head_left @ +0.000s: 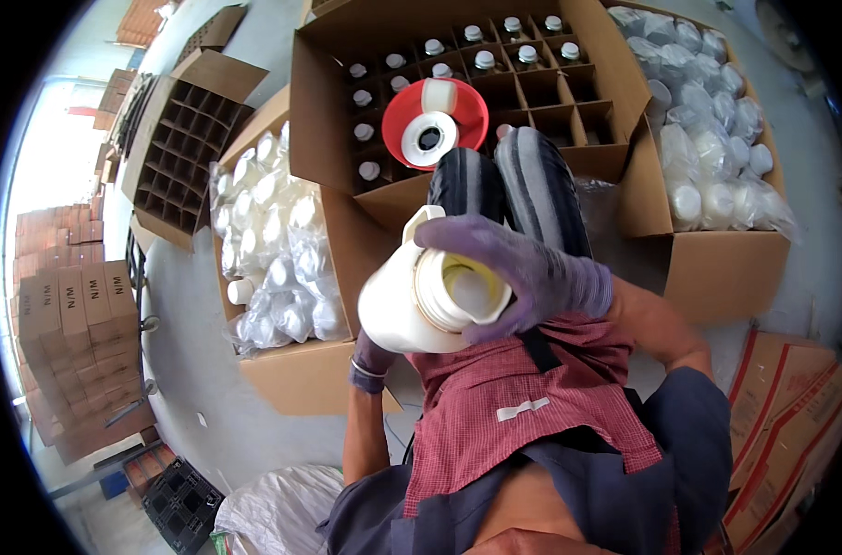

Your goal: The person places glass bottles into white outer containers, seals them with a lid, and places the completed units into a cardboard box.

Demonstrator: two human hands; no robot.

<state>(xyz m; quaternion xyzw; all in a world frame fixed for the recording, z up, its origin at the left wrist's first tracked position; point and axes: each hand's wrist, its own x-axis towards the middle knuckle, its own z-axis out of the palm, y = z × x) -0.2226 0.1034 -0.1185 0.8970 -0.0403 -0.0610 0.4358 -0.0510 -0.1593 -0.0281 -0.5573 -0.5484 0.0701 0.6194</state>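
Observation:
A white jug (pixel 384 305) with a side handle is tilted in front of my lap, its wide round mouth facing up toward me. Yellow shows around the inside of the mouth, with a pale round surface deeper in. My right hand (pixel 532 277), in a purple knitted glove, grips the jug around the neck, thumb and fingers on opposite sides of the rim. My left hand (pixel 372 359), gloved too, supports the jug from below; its fingers are hidden behind it. Beyond my knees, a red bowl (pixel 478 102) holds a white ring-shaped part (pixel 429 139) and a white cup-like piece (pixel 439 96).
A divided carton (pixel 384 199) ahead holds several white-capped bottles (pixel 434 46) under the bowl's far side. Open cartons with bagged white parts stand left (pixel 278 240) and right (pixel 708 120). An empty divided carton (pixel 185 148) and stacked boxes (pixel 79 342) are farther left; flattened cardboard (pixel 782 416) lies right.

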